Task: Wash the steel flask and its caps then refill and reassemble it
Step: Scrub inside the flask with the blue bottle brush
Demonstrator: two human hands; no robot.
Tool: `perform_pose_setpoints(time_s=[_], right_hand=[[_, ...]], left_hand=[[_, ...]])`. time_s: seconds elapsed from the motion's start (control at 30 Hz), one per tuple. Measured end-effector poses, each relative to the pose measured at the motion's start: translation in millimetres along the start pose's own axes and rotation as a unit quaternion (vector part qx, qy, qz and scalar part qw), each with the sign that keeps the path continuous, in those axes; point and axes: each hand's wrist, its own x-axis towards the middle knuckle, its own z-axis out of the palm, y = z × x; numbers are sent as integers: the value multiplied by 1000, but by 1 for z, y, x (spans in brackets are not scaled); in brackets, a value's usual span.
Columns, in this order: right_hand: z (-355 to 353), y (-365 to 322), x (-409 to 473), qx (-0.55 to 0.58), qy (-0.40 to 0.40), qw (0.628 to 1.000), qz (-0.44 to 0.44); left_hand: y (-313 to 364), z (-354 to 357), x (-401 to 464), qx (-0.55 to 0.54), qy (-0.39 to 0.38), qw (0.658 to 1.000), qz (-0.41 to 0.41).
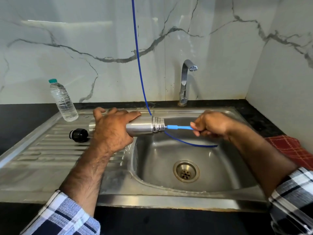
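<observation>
My left hand (111, 128) grips the steel flask (144, 127), which lies level over the left edge of the sink basin with its threaded open mouth pointing right. My right hand (210, 125) holds the blue handle of a bottle brush (179, 127), and the brush's front end is inside the flask's mouth. A black cap (79, 135) lies on its side on the ribbed drainboard, left of my left hand. The flask's base is hidden behind my left hand.
The steel sink (169, 187) has a drain at its bottom. A chrome tap (185, 82) stands behind it. A thin blue tube (140, 70) hangs down into the basin. A clear plastic water bottle (63, 100) stands at the back left. A red cloth (291, 148) lies right.
</observation>
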Motion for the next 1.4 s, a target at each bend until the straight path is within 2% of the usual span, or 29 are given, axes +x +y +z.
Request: perform_pose_setpoints(time_s=[0.03, 0.07, 0.13, 0.17, 0.2, 0.27, 0.33, 0.37, 0.4, 0.43, 0.47, 0.53, 0.57, 0.6, 0.67, 0.73, 0.83, 0.93, 1.03, 1.17, 1.27, 1.33, 1.4], right_hand=[[0, 2, -1, 44, -43, 997, 47], [0, 6, -1, 47, -47, 996, 51], [2, 17, 1, -59, 39, 996, -52], [4, 19, 0, -141, 114, 975, -125], [5, 17, -2, -215, 195, 936, -201], [8, 7, -7, -309, 327, 824, -344], [10, -4, -16, -345, 387, 727, -451], [11, -7, -19, -351, 404, 696, -479], [11, -8, -22, -349, 410, 692, -482], [12, -8, -24, -338, 401, 717, -460], [14, -7, -25, -315, 385, 763, -413], [12, -9, -22, -236, 307, 880, -276], [8, -10, -17, -179, 259, 925, -214], [2, -13, -14, -111, 207, 960, -151], [-12, -14, -13, -20, 121, 991, -57], [-25, -4, -14, -47, 109, 990, -72], [-33, 14, -21, -137, 204, 947, -205], [-39, 15, -25, -133, 246, 919, -279], [-44, 19, -24, -122, 241, 924, -271], [-35, 18, -20, -124, 278, 926, -223], [-28, 13, -20, -105, 290, 929, -204], [-21, 8, -20, -88, 275, 936, -200], [-9, 0, -21, -122, 253, 938, -204]], left_hand=[[1, 1, 0, 10, 5, 1000, 11], [3, 1, 0, 21, 1, 1000, 20], [7, 1, 2, 32, -24, 999, 18], [8, 2, 3, 23, -37, 999, 3], [8, 2, 3, 5, -50, 999, -15], [5, 0, 4, -39, -57, 997, -44], [-1, -2, 3, -94, -52, 992, -69], [-4, -3, 2, -113, -49, 990, -74], [-5, -5, 3, -116, -43, 990, -70], [-7, -5, 1, -105, -36, 992, -63], [-7, -5, 1, -85, -24, 995, -53], [-7, -3, 4, -46, -6, 998, -38], [-7, -2, 4, -35, 2, 999, -33], [-6, -2, 4, -24, 9, 999, -27], [-3, -3, 3, -18, 7, 1000, -14], [1, -5, 2, -31, -26, 999, -13], [3, -6, 3, -64, -75, 994, -39], [-2, -7, 2, -81, -77, 992, -61], [-1, -7, 1, -86, -70, 992, -62], [8, -1, 3, -51, -54, 996, -44], [5, -2, 4, -52, -38, 996, -64], [6, -4, 6, -51, -23, 996, -65], [15, -4, 5, -41, -22, 998, -45]])
